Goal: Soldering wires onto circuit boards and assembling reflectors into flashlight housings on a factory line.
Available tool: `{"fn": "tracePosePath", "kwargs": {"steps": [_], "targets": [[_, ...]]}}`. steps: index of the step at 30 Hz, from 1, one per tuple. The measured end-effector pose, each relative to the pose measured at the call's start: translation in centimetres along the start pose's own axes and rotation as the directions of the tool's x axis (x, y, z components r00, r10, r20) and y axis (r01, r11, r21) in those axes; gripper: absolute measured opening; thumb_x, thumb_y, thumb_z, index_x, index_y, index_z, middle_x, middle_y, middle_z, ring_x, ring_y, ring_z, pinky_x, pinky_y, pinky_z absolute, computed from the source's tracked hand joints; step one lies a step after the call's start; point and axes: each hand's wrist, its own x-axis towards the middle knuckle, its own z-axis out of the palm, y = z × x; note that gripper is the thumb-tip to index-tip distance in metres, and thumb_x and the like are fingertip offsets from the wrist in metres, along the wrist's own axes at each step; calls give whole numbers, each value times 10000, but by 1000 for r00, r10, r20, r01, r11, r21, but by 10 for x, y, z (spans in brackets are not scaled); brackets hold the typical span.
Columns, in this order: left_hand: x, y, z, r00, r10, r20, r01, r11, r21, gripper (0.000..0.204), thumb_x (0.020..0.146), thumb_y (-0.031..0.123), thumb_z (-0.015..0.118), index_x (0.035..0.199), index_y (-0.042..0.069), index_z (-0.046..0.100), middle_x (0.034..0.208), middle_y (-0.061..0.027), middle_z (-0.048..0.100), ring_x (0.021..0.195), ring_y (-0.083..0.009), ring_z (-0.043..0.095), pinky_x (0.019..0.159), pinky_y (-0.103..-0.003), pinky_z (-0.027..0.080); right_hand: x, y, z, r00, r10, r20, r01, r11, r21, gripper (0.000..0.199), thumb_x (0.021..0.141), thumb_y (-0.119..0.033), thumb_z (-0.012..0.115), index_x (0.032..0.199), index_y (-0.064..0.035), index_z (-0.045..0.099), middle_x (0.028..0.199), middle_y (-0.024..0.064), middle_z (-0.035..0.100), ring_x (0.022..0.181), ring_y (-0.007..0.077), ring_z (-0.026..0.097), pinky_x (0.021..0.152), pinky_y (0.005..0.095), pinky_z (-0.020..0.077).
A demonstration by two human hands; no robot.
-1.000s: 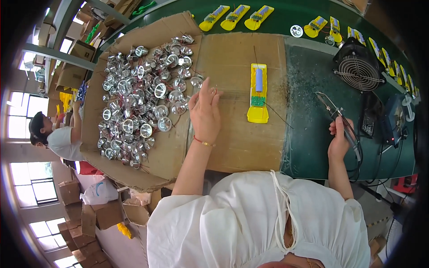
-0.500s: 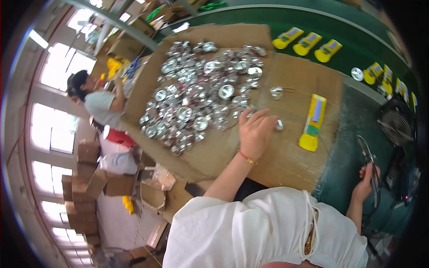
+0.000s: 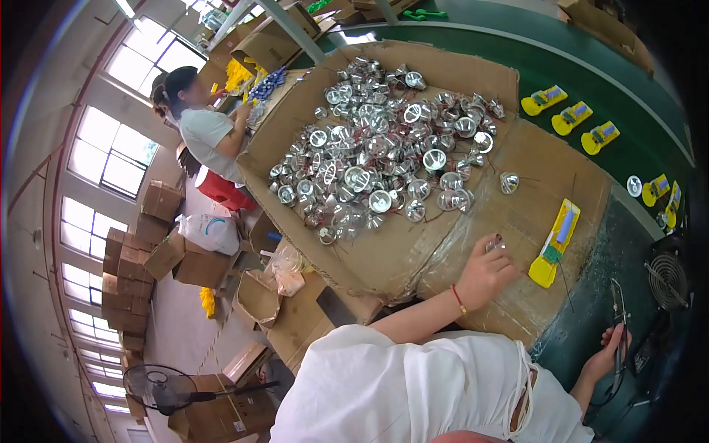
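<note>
My left hand (image 3: 487, 275) is closed with a small silver reflector cup (image 3: 497, 243) pinched at its fingertips, above the cardboard. Just right of it lies a yellow flashlight-like housing (image 3: 545, 272) with a pale violet cylinder and a green circuit board in it; thin wires lie beside it. My right hand (image 3: 610, 351) is wrapped round a soldering iron (image 3: 620, 319), its thin tip pointing up and away from me over the green bench. Another reflector cup (image 3: 509, 182) with wires lies alone on the cardboard, beyond the housing.
A big cardboard tray (image 3: 384, 284) holds a heap of silver reflector cups (image 3: 369, 155). Several yellow housings (image 3: 572, 117) stand along the green belt (image 3: 487, 44) at far right. A small black fan (image 3: 667, 280) sits at right. A person (image 3: 207, 125) works at far left.
My left hand has moved right and nearer, away from the heap, and a reflector cup now shows at its fingertips. The right hand still holds the iron. The whole view has shifted.
</note>
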Motion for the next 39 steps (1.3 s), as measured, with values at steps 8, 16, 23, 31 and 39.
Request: {"fn": "tracePosePath", "kwargs": {"steps": [8, 16, 23, 31, 39], "targets": [[-3, -19, 8, 997, -75, -37, 75, 997, -4, 102, 709, 160, 678, 769, 100, 621, 750, -16, 587, 813, -158, 560, 878, -416, 378, 1, 8, -2, 1000, -15, 12, 15, 998, -67, 191, 887, -219, 537, 865, -31, 560, 683, 10, 525, 609, 77, 464, 556, 204, 348], [1, -16, 12, 994, -70, -87, 68, 997, -23, 118, 710, 158, 678, 737, 90, 587, 725, -30, 564, 791, -169, 543, 869, -402, 388, 2, 14, -7, 1000, -10, 2, 10, 994, -111, 202, 889, -221, 535, 885, -20, 559, 695, 14, 529, 622, 80, 481, 563, 206, 359], [-1, -17, 9, 994, -91, -63, 89, 995, -38, 142, 703, 157, 693, 785, 97, 595, 741, -23, 565, 804, -170, 552, 843, -396, 401, 0, 10, 0, 1000, 2, -20, -4, 992, -128, 202, 893, -214, 529, 898, -16, 565, 707, 24, 534, 627, 88, 484, 571, 211, 367], [1, -18, 14, 992, -79, -95, 75, 996, -43, 143, 686, 154, 702, 736, 90, 586, 719, -30, 556, 774, -175, 546, 828, -392, 409, 2, 15, -3, 1000, 20, 2, -20, 994, -106, 210, 897, -210, 523, 917, -7, 569, 723, 29, 536, 645, 88, 481, 586, 210, 369], [3, -17, 11, 989, -83, -119, 73, 994, -86, 137, 686, 141, 703, 741, 86, 590, 713, -29, 555, 756, -175, 545, 805, -381, 414, 2, 19, -10, 1000, -2, -1, 2, 995, -105, 211, 900, -219, 517, 901, -15, 570, 707, 25, 537, 636, 90, 497, 578, 213, 375]]}}
